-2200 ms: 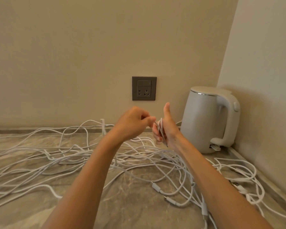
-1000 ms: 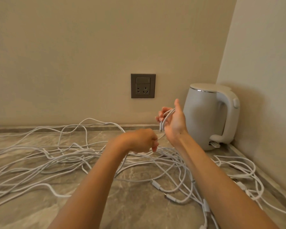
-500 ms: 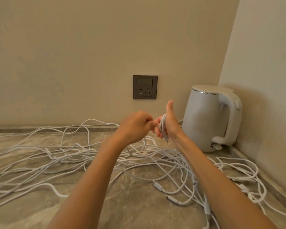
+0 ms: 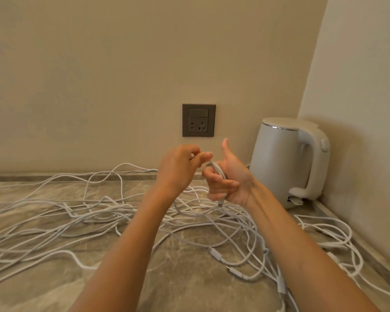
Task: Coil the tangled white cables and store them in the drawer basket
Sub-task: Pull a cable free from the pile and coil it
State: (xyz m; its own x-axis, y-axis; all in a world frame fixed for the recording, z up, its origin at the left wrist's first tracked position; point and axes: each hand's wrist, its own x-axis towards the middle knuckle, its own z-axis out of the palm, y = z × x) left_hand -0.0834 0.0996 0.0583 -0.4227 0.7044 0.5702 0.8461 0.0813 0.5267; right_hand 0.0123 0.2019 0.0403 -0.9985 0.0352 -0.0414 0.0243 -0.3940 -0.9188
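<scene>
Head camera looks down at two bare arms reaching out over a stone counter (image 4: 185,287). The counter is brown and grey with swirly marks, and it looks smooth and a bit shiny.

The white cables (image 4: 88,221) lie all over it in a big messy tangle. They are thin, round and bendy, like long noodles. Some end in little flat plugs (image 4: 214,254) near the right arm. On the left and the bottom right the cables run out of the picture, so you cannot see where they stop.

The right hand (image 4: 231,180) is held up above the tangle with its thumb sticking up. Its other fingers are curled round a small coil (image 4: 219,171) of white cable. Most of the coil hides inside the fist, and a short end pokes out below it. The left hand (image 4: 180,170) is just beside it with its fingers curled in. Its thumb and first finger pinch together at the top of the coil. How much cable is in that pinch is hard to make out.

A white kettle (image 4: 282,163) stands in the corner, round and smooth, with a fat looped handle. A dark square socket (image 4: 198,120) sits on the plain cream wall (image 4: 99,75) behind the hands.
</scene>
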